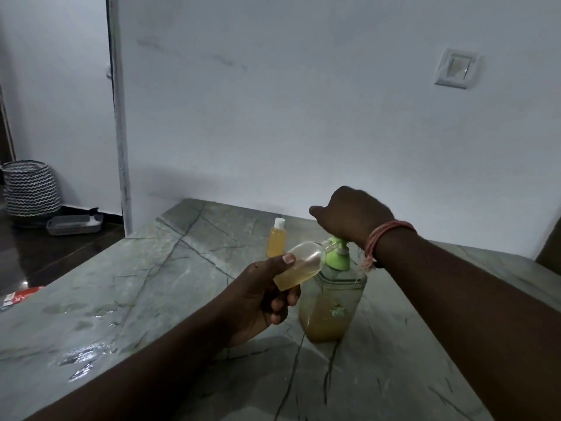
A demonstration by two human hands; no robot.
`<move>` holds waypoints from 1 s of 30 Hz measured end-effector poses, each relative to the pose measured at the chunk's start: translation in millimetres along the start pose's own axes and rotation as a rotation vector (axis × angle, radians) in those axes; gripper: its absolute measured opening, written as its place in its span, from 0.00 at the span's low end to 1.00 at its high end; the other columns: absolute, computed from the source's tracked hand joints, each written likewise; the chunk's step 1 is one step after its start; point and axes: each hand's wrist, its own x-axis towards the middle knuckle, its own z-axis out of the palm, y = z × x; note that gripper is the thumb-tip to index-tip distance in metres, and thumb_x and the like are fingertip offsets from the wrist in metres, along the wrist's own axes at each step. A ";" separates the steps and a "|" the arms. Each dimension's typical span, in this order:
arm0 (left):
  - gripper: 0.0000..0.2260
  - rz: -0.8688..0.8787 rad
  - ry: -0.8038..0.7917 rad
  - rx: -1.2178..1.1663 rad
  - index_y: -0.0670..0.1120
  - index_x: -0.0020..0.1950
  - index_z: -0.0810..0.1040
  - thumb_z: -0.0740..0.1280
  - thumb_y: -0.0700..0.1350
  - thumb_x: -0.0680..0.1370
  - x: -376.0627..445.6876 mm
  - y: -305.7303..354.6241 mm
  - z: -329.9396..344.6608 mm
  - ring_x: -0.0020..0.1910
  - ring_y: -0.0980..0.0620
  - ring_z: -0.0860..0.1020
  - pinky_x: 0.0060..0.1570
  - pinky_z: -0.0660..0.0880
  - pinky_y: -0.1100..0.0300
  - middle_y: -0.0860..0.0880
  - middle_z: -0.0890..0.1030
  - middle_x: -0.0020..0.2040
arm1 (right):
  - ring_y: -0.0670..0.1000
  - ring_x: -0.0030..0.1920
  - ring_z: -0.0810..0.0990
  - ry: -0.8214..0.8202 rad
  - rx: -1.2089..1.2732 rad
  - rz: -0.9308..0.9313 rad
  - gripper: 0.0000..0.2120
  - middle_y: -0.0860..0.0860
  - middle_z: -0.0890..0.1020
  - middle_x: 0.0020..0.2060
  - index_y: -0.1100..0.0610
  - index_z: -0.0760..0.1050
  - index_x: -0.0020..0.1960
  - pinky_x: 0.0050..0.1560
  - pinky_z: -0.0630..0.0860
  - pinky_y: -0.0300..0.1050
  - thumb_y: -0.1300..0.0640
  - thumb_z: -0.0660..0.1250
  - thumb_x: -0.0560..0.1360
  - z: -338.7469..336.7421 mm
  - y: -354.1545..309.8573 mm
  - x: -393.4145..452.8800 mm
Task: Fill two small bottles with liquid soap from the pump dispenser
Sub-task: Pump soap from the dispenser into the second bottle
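Head view | left hand (258, 296) is gripping tilted small bottle (300, 265) at frame center, mouth at green nozzle | right hand (349, 217), fingers curled, is pressing pump dispenser (334, 302).

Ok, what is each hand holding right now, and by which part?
Left hand grips the tilted small bottle by its lower body, thumb on top. Right hand presses the green pump head; its fingers are hidden.

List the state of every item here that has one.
Small clear plastic bottle: uncapped, tilted, partly filled, mouth at the nozzle.
Small capped amber-filled bottle: upright, nearly full.
Green-topped clear pump dispenser: upright, about half full.
Left hand: grips the tilted bottle.
Right hand: presses the pump.
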 end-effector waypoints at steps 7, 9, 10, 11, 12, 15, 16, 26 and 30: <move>0.27 -0.008 0.039 0.007 0.41 0.68 0.72 0.69 0.56 0.74 3.2 -2.0 -3.0 0.24 0.57 0.68 0.23 0.69 0.66 0.45 0.75 0.32 | 0.57 0.36 0.76 -0.029 0.187 0.105 0.19 0.52 0.75 0.31 0.55 0.69 0.32 0.39 0.71 0.46 0.43 0.60 0.74 16.6 6.2 0.8; 0.26 -0.019 0.051 0.011 0.42 0.68 0.72 0.67 0.55 0.75 3.1 -1.3 -2.4 0.23 0.57 0.68 0.23 0.68 0.66 0.45 0.75 0.32 | 0.55 0.35 0.75 -0.045 0.163 0.094 0.18 0.52 0.75 0.32 0.55 0.69 0.33 0.38 0.70 0.45 0.43 0.60 0.75 14.7 6.4 0.5; 0.27 -0.017 0.049 0.013 0.42 0.68 0.71 0.67 0.56 0.75 2.6 -1.0 -1.4 0.24 0.57 0.68 0.23 0.68 0.66 0.45 0.75 0.32 | 0.54 0.35 0.75 -0.046 0.141 0.081 0.18 0.52 0.76 0.32 0.55 0.70 0.33 0.38 0.69 0.45 0.44 0.60 0.75 12.5 5.6 0.5; 0.28 -0.009 0.044 0.014 0.42 0.68 0.71 0.69 0.56 0.74 2.3 -1.2 -0.7 0.24 0.57 0.68 0.23 0.68 0.66 0.45 0.75 0.33 | 0.53 0.35 0.75 -0.041 0.103 0.064 0.17 0.52 0.76 0.33 0.55 0.71 0.34 0.38 0.69 0.45 0.44 0.60 0.75 9.6 4.3 0.6; 0.30 -0.001 0.042 0.014 0.42 0.68 0.71 0.70 0.57 0.72 1.5 -1.5 0.1 0.24 0.57 0.68 0.23 0.68 0.66 0.45 0.75 0.33 | 0.52 0.35 0.75 -0.030 0.050 0.041 0.17 0.51 0.76 0.34 0.54 0.71 0.35 0.37 0.69 0.45 0.43 0.60 0.75 6.4 2.5 0.2; 0.32 0.004 0.047 0.009 0.42 0.68 0.72 0.71 0.58 0.69 3.1 -2.6 -1.0 0.24 0.57 0.67 0.23 0.68 0.66 0.45 0.75 0.33 | 0.54 0.37 0.75 0.050 -0.049 -0.013 0.16 0.49 0.74 0.33 0.53 0.69 0.35 0.38 0.68 0.45 0.43 0.61 0.75 1.1 -0.2 0.0; 0.32 0.001 0.050 0.008 0.42 0.67 0.72 0.71 0.58 0.69 3.8 -2.4 -1.6 0.24 0.57 0.67 0.23 0.68 0.66 0.45 0.75 0.33 | 0.55 0.37 0.75 0.066 -0.025 -0.005 0.17 0.49 0.73 0.33 0.53 0.69 0.35 0.39 0.68 0.45 0.43 0.60 0.76 3.0 0.0 -0.7; 0.33 0.003 0.051 0.008 0.41 0.68 0.72 0.71 0.58 0.69 0.5 -1.4 -0.8 0.24 0.56 0.68 0.23 0.68 0.65 0.45 0.75 0.33 | 0.56 0.42 0.77 -0.030 0.015 0.064 0.16 0.50 0.74 0.35 0.53 0.69 0.36 0.42 0.69 0.45 0.43 0.59 0.76 3.1 -0.5 -4.4; 0.30 0.007 0.053 0.021 0.42 0.66 0.74 0.71 0.58 0.70 1.8 -1.7 -1.8 0.24 0.56 0.67 0.23 0.68 0.65 0.45 0.75 0.33 | 0.56 0.40 0.76 0.018 0.065 0.068 0.18 0.51 0.74 0.33 0.53 0.68 0.34 0.41 0.69 0.46 0.42 0.59 0.76 7.9 1.9 -3.0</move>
